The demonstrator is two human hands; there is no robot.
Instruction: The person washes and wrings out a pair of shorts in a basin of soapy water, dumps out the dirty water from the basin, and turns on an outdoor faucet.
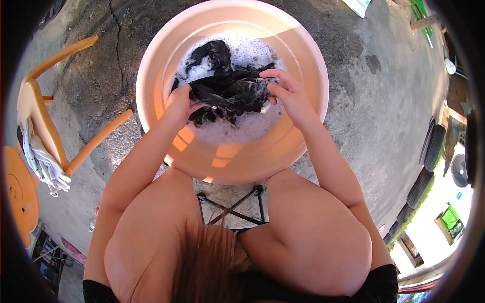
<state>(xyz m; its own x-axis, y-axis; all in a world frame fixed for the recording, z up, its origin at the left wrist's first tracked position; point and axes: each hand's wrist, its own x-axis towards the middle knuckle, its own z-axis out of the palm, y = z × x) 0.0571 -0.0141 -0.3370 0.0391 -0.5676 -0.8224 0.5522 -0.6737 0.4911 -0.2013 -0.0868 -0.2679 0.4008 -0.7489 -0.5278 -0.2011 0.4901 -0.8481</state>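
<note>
A wet black cloth garment (227, 91) is stretched between my two hands, just over the soapy water; its exact kind cannot be made out. My left hand (179, 103) grips its left end, thumb on top. At the other end, my right hand (287, 93) pinches the cloth between thumb and fingers, with suds on the fabric there. Another dark bunch of cloth (218, 54) lies in the foam behind it. Foamy water (252, 132) covers the bottom of the large peach-coloured basin (233, 169), whose near rim sits between my knees.
An orange plastic chair (43, 118) stands at left, with grey-white gloves (48, 161) draped on it. Beneath me shows a folding stool's crossed frame (231, 208). Several tyres (420, 189) line the right side of the concrete floor (374, 136). A white bag (358, 6) lies at the top.
</note>
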